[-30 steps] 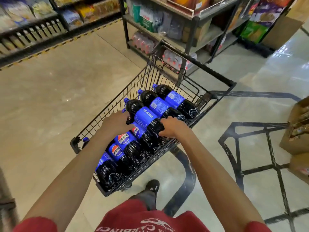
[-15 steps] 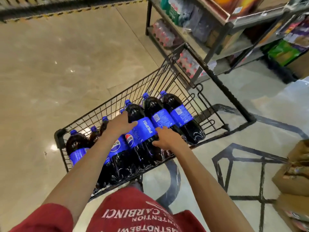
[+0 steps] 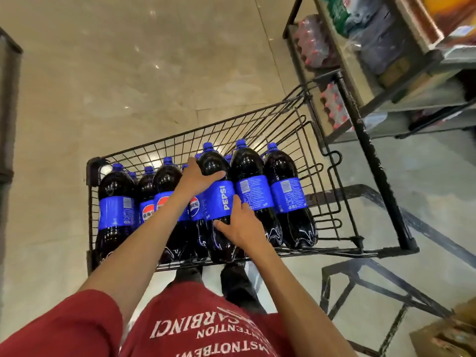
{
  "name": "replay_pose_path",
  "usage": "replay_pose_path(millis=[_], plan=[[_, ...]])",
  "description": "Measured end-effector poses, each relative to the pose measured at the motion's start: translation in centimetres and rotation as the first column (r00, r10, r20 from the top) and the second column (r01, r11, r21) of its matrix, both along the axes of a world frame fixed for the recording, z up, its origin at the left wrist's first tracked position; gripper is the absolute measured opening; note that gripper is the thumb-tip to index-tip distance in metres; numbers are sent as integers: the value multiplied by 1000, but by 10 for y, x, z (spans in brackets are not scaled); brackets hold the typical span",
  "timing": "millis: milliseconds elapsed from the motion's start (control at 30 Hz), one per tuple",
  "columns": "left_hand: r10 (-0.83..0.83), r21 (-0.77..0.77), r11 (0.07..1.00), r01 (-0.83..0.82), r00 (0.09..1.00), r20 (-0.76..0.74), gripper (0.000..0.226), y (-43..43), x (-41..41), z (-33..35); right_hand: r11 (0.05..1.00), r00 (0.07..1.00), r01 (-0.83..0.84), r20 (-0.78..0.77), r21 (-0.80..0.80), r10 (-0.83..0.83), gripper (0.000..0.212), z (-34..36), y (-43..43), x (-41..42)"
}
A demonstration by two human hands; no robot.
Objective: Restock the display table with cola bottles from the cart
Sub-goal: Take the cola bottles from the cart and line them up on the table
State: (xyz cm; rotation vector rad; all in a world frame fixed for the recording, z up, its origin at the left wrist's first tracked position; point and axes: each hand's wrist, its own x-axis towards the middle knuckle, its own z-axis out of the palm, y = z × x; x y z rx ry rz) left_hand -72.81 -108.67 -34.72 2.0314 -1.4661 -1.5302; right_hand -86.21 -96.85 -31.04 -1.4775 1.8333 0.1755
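A black wire cart (image 3: 332,176) holds several large cola bottles with blue labels and blue caps, lying side by side. The middle bottle (image 3: 217,199) shows the word PEPSI. My left hand (image 3: 195,177) curls round its upper shoulder, just below the neck. My right hand (image 3: 239,228) wraps the lower body of the same bottle, under the label. Two more bottles (image 3: 253,191) lie to its right and others (image 3: 116,207) to its left, partly hidden by my left forearm.
A metal shelf rack (image 3: 365,140) with packs of red-capped bottles (image 3: 332,106) stands right behind the cart's far right corner. Cardboard boxes (image 3: 448,333) sit at the lower right. Beige tiled floor (image 3: 116,73) spreads to the left. A dark fixture edge (image 3: 7,99) is at far left.
The view has swung so that I look more steeply down into the cart. Both hands stay on the same PEPSI bottle; my right hand has slid lower along its body.
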Motion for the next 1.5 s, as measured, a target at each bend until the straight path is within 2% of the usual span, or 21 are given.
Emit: replay_pose_path(millis=[200, 367, 467, 633, 767, 933, 1167, 1300, 1433, 1500], plan=[[200, 16, 980, -199, 976, -89, 108, 5, -22, -9, 999, 998, -40, 40, -10, 40, 96, -5, -1, -11], [261, 56, 965, -257, 962, -81, 104, 1, -23, -11, 1000, 995, 16, 95, -19, -14, 98, -9, -5, -13], [305, 72, 951, -300, 947, -95, 114, 2, -21, -10, 998, 991, 54, 120, -23, -51, 97, -15, -6, -13], [349, 38, 937, -348, 921, -172, 92, 7, -15, -9, 986, 942, 154, 291, 64, -166, 102, -21, -10, -10], [365, 42, 929, -369, 889, -276, 93, 18, -4, -7, 955, 873, 268, 388, 126, -296, 109, -32, -15, -9], [371, 9, 917, -399, 844, -387, 89, 34, 9, -4, 956, 789, 235, 540, 173, -292, 93, -41, -18, -13], [354, -9, 915, -404, 811, -466, 92, 44, 28, -6, 940, 712, 197, 619, 277, -332, 85, -39, -14, -16], [367, -17, 902, -431, 788, -494, 91, 50, 36, -5, 951, 717, 185, 628, 248, -303, 67, -41, -11, -10], [374, -44, 889, -456, 777, -507, 91, 57, 42, 5, 950, 720, 224, 620, 216, -311, 67, -38, -7, -3], [401, -57, 868, -494, 763, -508, 92, 63, 48, 10, 960, 730, 189, 624, 208, -279, 69, -34, -6, 5]])
